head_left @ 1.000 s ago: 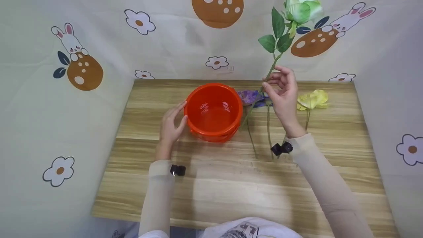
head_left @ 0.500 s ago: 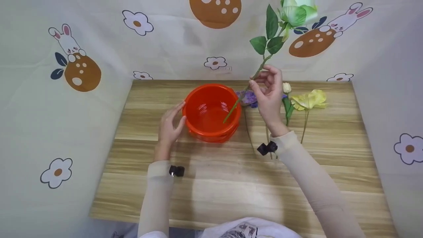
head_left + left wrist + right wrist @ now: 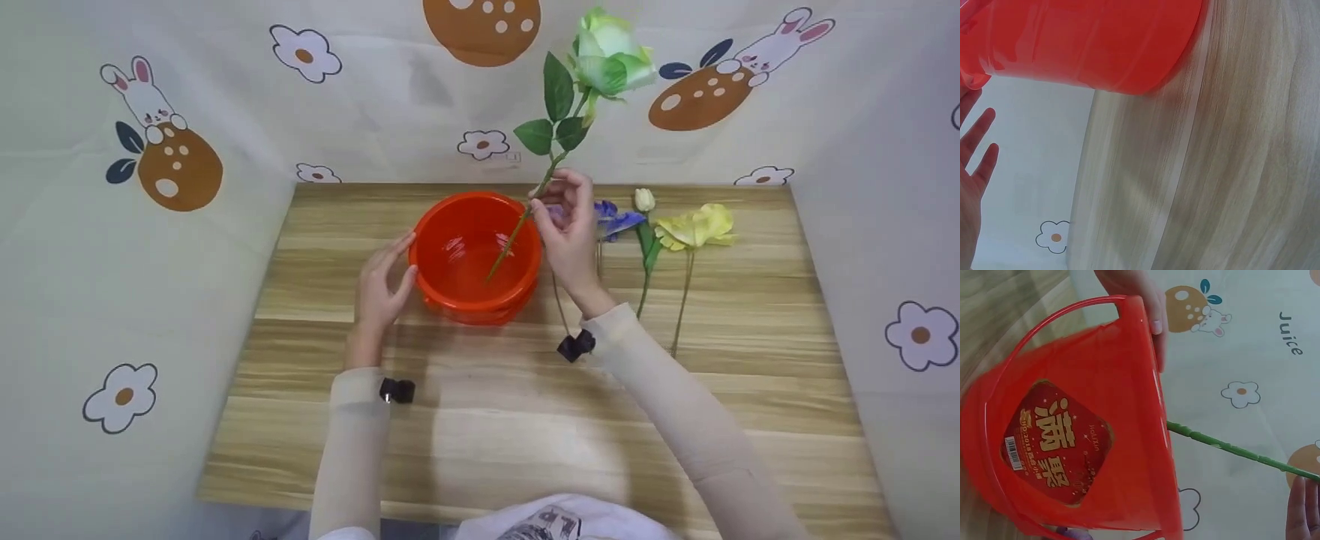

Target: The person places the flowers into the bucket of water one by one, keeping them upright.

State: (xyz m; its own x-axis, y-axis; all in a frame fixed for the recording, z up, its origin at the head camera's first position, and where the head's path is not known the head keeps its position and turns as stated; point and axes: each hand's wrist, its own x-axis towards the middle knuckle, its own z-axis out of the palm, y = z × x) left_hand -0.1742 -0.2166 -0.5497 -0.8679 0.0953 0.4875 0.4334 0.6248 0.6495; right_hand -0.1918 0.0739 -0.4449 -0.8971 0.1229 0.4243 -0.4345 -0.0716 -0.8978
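My right hand [image 3: 568,234] pinches the green stem of an artificial rose [image 3: 611,56] with a pale green-white bloom and dark leaves. The rose leans to the upper right, its stem's lower end inside the red plastic bucket [image 3: 477,305]. In the right wrist view the stem [image 3: 1224,446] passes over the rim of the bucket [image 3: 1129,399]. My left hand [image 3: 381,291] rests against the bucket's left side, fingers extended at the rim. The left wrist view has its spread fingers [image 3: 979,132] beside the bucket wall. The inner bottom shows no other flower.
Right of the bucket lie purple-blue flowers [image 3: 619,219], partly behind my right hand, a white tulip [image 3: 645,200] and a yellow flower [image 3: 699,227]. All rest on the wooden table [image 3: 495,420]. A printed cloth [image 3: 390,97] hangs behind it.
My right hand has moved left and carried the rose over the bucket; the stem's end has gone from beside the bucket to inside it. The left hand stays at the rim.
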